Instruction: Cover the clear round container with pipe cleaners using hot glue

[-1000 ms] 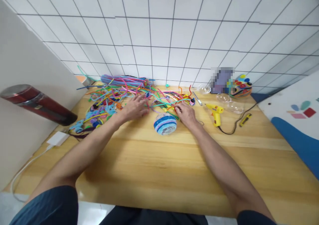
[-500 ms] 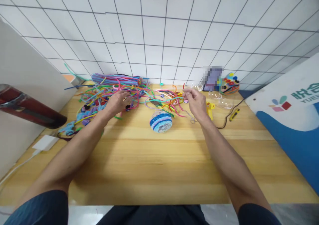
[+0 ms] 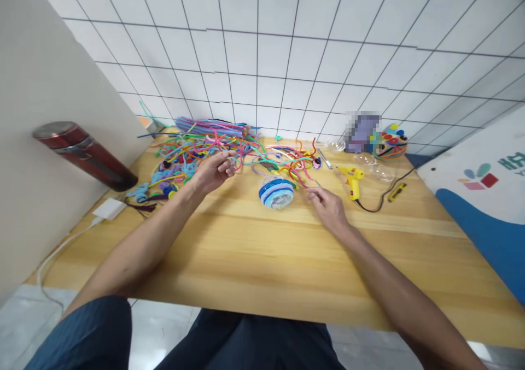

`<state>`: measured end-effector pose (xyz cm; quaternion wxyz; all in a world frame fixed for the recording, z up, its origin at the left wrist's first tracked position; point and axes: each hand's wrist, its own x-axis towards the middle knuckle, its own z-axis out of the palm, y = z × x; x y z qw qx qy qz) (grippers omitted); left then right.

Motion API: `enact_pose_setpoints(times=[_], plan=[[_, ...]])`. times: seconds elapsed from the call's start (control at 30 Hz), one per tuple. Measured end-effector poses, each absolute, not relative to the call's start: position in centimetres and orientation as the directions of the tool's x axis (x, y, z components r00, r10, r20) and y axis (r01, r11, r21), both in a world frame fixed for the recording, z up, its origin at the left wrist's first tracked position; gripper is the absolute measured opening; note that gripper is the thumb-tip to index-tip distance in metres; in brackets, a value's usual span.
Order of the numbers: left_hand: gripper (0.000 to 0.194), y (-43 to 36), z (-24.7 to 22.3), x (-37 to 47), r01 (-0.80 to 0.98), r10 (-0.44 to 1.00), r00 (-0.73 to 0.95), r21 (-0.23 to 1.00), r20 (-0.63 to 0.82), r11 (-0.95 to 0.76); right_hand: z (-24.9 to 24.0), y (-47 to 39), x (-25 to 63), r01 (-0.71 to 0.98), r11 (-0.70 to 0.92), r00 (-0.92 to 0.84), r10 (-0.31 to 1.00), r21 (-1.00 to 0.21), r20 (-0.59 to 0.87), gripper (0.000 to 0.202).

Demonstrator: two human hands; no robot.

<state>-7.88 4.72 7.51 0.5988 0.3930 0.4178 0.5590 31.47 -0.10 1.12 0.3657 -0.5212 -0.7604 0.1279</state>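
A ball wrapped in blue, light blue and lilac bands point(image 3: 276, 193) rests on the table between my hands, its pale lower part facing me. My left hand point(image 3: 214, 172) hovers at the near edge of the tangled coloured stems point(image 3: 186, 154), index finger out, other fingers loosely curled, nothing visible in it. Right of the ball, my right hand point(image 3: 328, 209) is low at the table, thumb and fingers pressed together. A thin tip shows beside its fingers, where the scissors lay; whether they are gripped is hidden.
A yellow glue gun point(image 3: 353, 183) with a black cord stands right of my right hand, beyond it a yellow cutter point(image 3: 397, 192). Clear plastic domes point(image 3: 383, 173), a blurred phone point(image 3: 363, 132) and a decorated ball point(image 3: 389, 143) are behind. A red flask point(image 3: 88, 157) and white adapter point(image 3: 109, 209) are left.
My right hand has come down and nearer to me, over the scissors' spot, uncovering the glue gun. My left hand has moved right and turned, its index finger now stretched. The view has shifted left.
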Motion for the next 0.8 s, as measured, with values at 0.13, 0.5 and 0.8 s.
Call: enact_pose_setpoints(times=[0.13,0.5,0.8], plan=[[0.028,4.0,6.5,-7.0,-0.418,0.998,0.002,0.906,-0.067,0.062,-0.1,0.2,31.2,0.72,0.456,-0.229,0.868,-0.523,0.441,0.028],[0.035,3.2,4.4,-6.1,-0.478,0.976,0.024,0.855,-0.214,0.2,-0.6,0.5,31.0,0.721,0.503,-0.273,0.838,-0.477,0.472,0.027],[0.031,3.1,4.4,-6.1,-0.494,0.978,0.03,0.848,-0.204,0.192,-0.9,0.5,31.3,0.717,0.515,-0.298,0.836,-0.47,0.461,0.027]])
